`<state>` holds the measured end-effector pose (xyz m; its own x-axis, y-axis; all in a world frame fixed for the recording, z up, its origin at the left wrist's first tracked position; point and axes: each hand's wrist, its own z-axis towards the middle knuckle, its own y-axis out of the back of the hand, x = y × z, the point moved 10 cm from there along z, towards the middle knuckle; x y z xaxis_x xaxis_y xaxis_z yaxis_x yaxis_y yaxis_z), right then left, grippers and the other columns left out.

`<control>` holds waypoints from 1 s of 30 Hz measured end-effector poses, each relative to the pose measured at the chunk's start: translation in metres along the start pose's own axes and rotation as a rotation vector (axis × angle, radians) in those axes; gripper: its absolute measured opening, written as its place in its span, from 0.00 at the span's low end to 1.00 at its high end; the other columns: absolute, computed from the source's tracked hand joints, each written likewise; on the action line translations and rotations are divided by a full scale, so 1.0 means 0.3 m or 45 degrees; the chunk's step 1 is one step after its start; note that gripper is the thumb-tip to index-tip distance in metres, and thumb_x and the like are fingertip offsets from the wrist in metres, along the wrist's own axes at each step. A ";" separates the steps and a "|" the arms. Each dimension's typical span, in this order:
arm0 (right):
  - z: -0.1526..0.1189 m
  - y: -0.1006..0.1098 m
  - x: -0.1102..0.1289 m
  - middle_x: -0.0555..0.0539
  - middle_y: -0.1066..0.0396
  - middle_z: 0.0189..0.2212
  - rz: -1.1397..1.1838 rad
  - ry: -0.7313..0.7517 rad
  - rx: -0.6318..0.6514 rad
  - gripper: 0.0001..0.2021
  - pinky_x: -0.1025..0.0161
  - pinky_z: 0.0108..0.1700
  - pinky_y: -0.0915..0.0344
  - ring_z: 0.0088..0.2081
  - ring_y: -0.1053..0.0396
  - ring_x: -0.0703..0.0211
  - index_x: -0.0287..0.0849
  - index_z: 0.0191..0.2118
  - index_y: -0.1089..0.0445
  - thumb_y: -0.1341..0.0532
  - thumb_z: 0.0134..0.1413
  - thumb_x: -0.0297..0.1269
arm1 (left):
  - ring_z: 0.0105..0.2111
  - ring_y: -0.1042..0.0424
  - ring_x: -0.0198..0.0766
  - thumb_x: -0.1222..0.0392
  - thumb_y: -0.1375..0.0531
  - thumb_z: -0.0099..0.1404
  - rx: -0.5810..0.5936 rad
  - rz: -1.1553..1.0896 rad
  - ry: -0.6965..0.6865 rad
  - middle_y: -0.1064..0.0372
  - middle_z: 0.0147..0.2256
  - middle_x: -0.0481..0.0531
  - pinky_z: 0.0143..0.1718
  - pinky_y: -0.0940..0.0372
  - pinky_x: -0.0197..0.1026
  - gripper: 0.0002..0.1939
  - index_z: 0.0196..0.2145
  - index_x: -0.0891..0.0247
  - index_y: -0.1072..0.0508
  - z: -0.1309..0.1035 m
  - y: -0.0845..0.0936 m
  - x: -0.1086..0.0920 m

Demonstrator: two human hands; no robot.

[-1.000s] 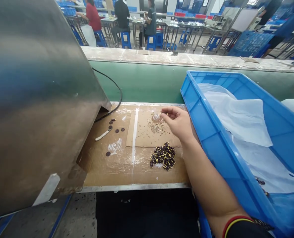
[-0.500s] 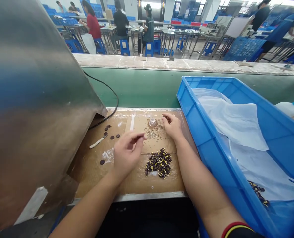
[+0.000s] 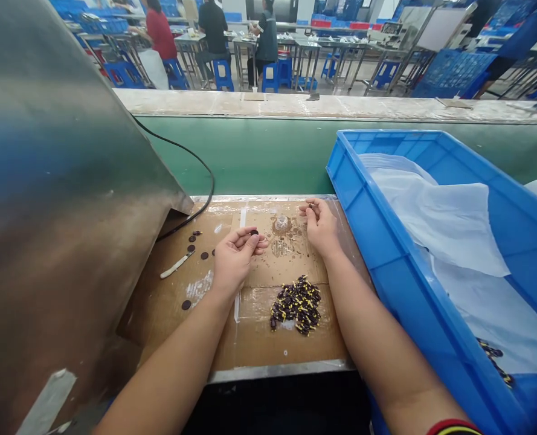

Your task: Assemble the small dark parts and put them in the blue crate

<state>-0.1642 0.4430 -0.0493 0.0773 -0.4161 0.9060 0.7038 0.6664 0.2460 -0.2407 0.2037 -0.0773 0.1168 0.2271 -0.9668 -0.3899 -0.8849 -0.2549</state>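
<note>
My left hand [image 3: 237, 254] is closed, pinching a small dark round disc [image 3: 254, 232] between thumb and fingertips. To its right, my right hand [image 3: 321, 225] has its fingers curled together around something small and dark, too hidden to name. Between the hands, a small clear dome-like piece [image 3: 281, 222] stands on the cardboard in a brown wet stain. Nearer to me lies a pile of small dark pieces with yellow tips [image 3: 296, 305]. Several more dark discs [image 3: 186, 305] are scattered left of my left hand, near a thin tool with a white handle [image 3: 174, 267].
A metal housing [image 3: 69, 181] rises on the left, with a black cable [image 3: 200, 160] behind it. On the right stands a blue crate [image 3: 386, 241] holding white sheets [image 3: 440, 211] and dark pieces [image 3: 495, 359]. A green belt [image 3: 259, 151] runs behind; people sit farther back.
My left hand has turned, and the dark disc now shows in its fingertips. My right hand stays beside the clear piece, fingers still curled. The view has tilted down slightly.
</note>
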 end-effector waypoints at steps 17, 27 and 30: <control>-0.012 0.015 -0.007 0.48 0.23 0.27 -0.145 -0.082 -0.106 0.13 0.60 0.29 0.29 0.23 0.27 0.59 0.42 0.41 0.26 0.37 0.59 0.47 | 0.35 0.21 0.39 0.57 0.33 0.62 -0.003 0.229 -0.151 0.22 0.37 0.58 0.40 0.22 0.42 0.17 0.47 0.66 0.22 -0.008 -0.004 -0.053; -0.017 -0.001 0.093 0.43 0.23 0.40 -0.220 0.166 -0.126 0.13 0.56 0.43 0.27 0.39 0.26 0.56 0.42 0.47 0.24 0.41 0.64 0.42 | 0.35 0.22 0.38 0.59 0.33 0.63 -0.045 0.302 -0.150 0.22 0.35 0.57 0.40 0.24 0.39 0.15 0.47 0.65 0.22 -0.013 0.007 -0.061; -0.024 -0.012 0.127 0.43 0.26 0.45 -0.300 0.295 -0.104 0.13 0.55 0.45 0.28 0.46 0.28 0.54 0.46 0.48 0.23 0.42 0.66 0.39 | 0.36 0.23 0.38 0.59 0.34 0.63 -0.040 0.328 -0.165 0.23 0.36 0.57 0.42 0.24 0.40 0.15 0.47 0.65 0.21 -0.013 0.007 -0.062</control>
<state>-0.1587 0.4202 -0.0182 0.0575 -0.6883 0.7232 0.7750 0.4874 0.4022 -0.2400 0.1961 -0.0599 -0.1010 0.0413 -0.9940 -0.3628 -0.9319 -0.0019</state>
